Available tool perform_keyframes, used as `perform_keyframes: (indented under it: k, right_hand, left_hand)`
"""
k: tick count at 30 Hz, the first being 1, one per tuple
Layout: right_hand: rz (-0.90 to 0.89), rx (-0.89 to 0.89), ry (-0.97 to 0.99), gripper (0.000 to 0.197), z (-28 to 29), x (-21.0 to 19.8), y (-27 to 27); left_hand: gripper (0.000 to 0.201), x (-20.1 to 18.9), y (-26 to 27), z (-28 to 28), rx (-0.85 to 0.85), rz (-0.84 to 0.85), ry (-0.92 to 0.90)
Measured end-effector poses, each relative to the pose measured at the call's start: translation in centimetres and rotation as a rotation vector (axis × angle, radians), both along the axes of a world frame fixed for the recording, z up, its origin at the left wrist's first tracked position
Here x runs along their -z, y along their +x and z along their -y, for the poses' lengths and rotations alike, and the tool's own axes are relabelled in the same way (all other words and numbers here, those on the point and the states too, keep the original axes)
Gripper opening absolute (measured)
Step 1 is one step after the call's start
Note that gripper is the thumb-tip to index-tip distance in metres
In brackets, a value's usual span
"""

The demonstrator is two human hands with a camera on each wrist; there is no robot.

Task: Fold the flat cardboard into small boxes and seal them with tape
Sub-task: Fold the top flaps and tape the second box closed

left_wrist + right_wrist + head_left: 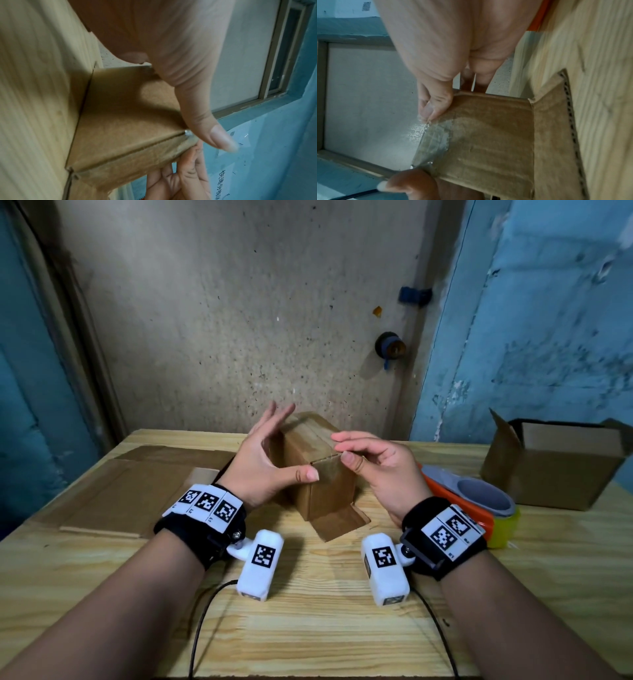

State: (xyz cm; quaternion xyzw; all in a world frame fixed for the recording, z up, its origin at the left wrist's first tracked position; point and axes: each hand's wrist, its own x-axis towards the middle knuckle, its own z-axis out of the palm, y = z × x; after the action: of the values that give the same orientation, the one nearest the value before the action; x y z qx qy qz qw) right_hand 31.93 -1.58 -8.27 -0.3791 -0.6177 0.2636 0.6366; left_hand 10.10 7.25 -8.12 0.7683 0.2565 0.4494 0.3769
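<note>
Box [318, 470] is standing on end mid-table [308, 628], long axis upright, taped top facing up and one bottom flap splaying toward me. I'm steadying it with my left hand [263, 460], thumb pressing the near top edge and fingers spread loose behind, so it's not shifting while the seal goes on. My right hand [373, 463] is pinching the clear tape [433, 140] between thumb and forefinger at the top corner, probably smoothing its end down the side; blur is hiding the tape's free edge. Flat cardboard [126, 491] is waiting to the left.
</note>
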Motion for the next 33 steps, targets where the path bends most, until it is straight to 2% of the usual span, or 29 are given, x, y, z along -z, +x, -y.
perform_keyframes:
  k: [3,7,8,11,15,20,24,28,33]
  right_hand:
    - [-0.034,-0.023,0.007,0.02,0.1,0.2,0.0]
    - [-0.048,-0.036,0.001,0.015,0.5,0.1,-0.5]
    - [-0.04,-0.035,-0.006,0.021,0.6,0.0,-0.6]
    - [-0.006,0.0,-0.05,0.035,0.9,-0.4,-1.0]
    - [-0.103,0.025,-0.152,0.039,1.0,-0.4,-1.1]
    - [-0.164,0.05,-0.111,0.031,1.2,-0.3,-1.1]
    - [-0.238,0.116,-0.038,0.029,1.1,-0.7,-1.3]
    - [-0.243,0.129,-0.029,0.03,1.2,-0.8,-1.3]
    - [-0.261,0.136,-0.091,0.037,1.1,-0.8,-1.1]
  left_hand:
    - [0.146,0.1,0.0,0.0,-0.044,-0.013,-0.029]
    - [0.147,0.8,0.0,-1.1,-0.07,0.071,-0.051]
    - [0.146,1.0,0.0,-1.2,-0.081,0.094,-0.059]
    - [0.132,1.2,-0.2,-1.6,-0.17,0.177,-0.053]
    - [0.09,1.4,-0.3,-2.0,-0.287,0.128,-0.009]
    - [0.086,1.5,0.6,-1.7,-0.327,0.206,-0.178]
    - [0.035,1.4,0.7,-1.4,-0.404,0.119,-0.115]
    - [0.048,1.2,0.4,-1.3,-0.408,0.154,-0.162]
    - [0.051,1.3,0.2,-1.3,-0.371,0.187,-0.149]
